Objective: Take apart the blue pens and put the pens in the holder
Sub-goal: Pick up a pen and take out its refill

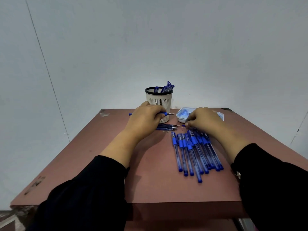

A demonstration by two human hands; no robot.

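My left hand (146, 116) grips a blue pen (168, 113) held level in front of the holder, its tip pointing right. The white slotted holder (168, 99) with a black rim stands at the table's far edge and has several blue pens in it. My right hand (202, 120) pinches a small clear piece just above the far ends of a row of several blue pens (193, 152) lying on the table. Several thin refills (167, 127) lie between my hands.
A shallow white tray (180, 115) with pale blue parts sits to the right of the holder, partly behind my right hand. The reddish-brown table (150, 180) ends at a grey wall. Black sleeves cover both forearms.
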